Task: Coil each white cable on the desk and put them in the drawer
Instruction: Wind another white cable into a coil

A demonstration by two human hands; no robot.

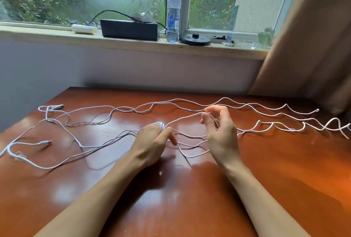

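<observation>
Several long white cables (106,106) lie tangled and stretched across the reddish-brown desk (171,208), from the left edge to the far right. At mid-desk my left hand (152,141) is closed on a small coil of white cable (160,125) wound around its fingers. From that coil one strand (186,117) runs up and right to my right hand (218,128), which pinches it between thumb and forefinger. Loose plug ends lie at the left (45,142) and far right (316,110). No drawer is in view.
Behind the desk runs a windowsill (47,34) holding a black box (129,29) with cords on it, a water bottle (173,16), a white roll (83,28) and a black round disc (195,39). A brown curtain (313,37) hangs at the right.
</observation>
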